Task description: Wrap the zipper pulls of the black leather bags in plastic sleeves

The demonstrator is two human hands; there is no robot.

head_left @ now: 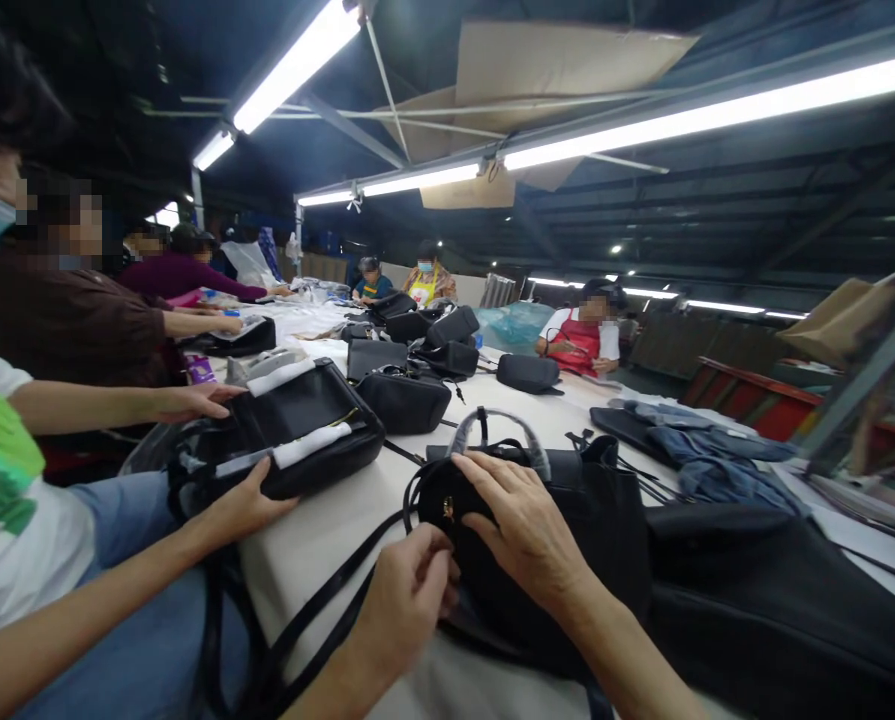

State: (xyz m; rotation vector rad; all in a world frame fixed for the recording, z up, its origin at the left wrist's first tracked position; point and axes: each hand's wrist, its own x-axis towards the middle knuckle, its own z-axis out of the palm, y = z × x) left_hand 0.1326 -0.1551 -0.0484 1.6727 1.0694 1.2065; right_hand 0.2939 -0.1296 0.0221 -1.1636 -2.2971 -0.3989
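A black handbag [597, 530] stands before me on the pale table, its carry handle [503, 420] wrapped in clear plastic. Small gold-coloured metal hardware [448, 508] shows on its near end. My right hand [526, 530] grips the top of that end, fingers laid over it and thumb on its face. Just below the hardware, my left hand [406, 600] is closed, fingers curled against the bag's lower edge. Whatever those fingertips pinch is hidden. Long black straps [327, 600] trail down on the left.
At my left, a co-worker's hands [244, 505] hold another black bag [327, 400] with white wrapping. Several black bags [406, 400] crowd the table's [559, 425] middle. Blue denim cloth [706, 455] and a large black piece [777, 600] lie at right. Other people work farther back.
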